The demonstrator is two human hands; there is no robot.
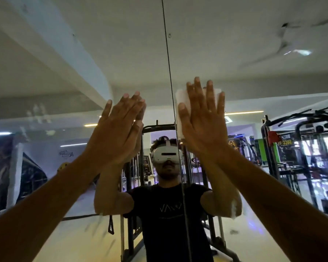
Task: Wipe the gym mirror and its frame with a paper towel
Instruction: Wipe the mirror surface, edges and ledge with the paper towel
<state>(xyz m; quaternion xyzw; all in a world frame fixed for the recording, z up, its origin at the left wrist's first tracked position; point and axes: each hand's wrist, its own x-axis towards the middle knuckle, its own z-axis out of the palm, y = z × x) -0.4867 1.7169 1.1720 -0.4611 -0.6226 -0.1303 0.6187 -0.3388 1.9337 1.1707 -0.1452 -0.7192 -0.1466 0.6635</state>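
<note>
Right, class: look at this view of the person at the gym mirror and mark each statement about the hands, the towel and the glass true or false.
1. The right hand presses a folded white paper towel flat on the large wall mirror. True.
2. The left hand grips a spray bottle. False: it lies open against the glass, holding nothing.
3. A thin dark vertical seam runs between the hands. True.
4. The towel lies left of the seam. False: it lies right of it.

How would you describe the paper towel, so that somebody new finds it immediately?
Find the dark vertical seam dividing the mirror. Just right of it, the right hand presses flat on the glass. The paper towel is the white sheet beneath it; the left hand covers nothing.
</note>
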